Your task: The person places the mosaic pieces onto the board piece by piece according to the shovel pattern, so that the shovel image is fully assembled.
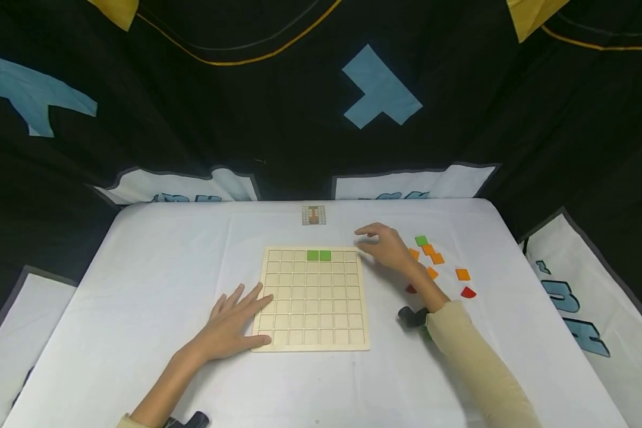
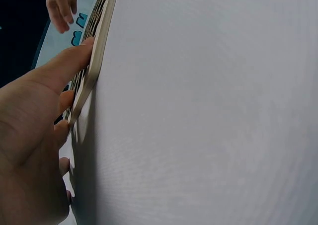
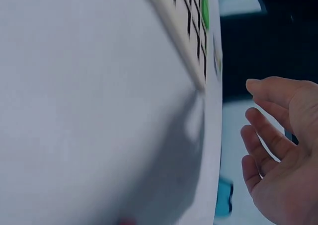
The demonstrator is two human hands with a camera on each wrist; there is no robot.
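The left hand [image 1: 231, 328] lay with its fingers spread, their tips and the thumb touching the left edge of the wooden grid board [image 1: 311, 306]. The right hand [image 1: 386, 246], well apart from the left, hung just beside the board's far right corner, its fingers loosely bent with nothing seen between them. The board rested flat on the white tabletop [image 1: 155, 273], and two green squares [image 1: 325, 255] sat side by side in its farthest row. Just beyond that row lay a small picture card [image 1: 313, 215]. Right of the board were scattered several orange pieces [image 1: 462, 274], a green piece [image 1: 421, 241] and two red pieces [image 1: 468, 292], some partly hidden by the right arm. A dark curtain [image 1: 294, 131] with blue shapes hung behind the tabletop.
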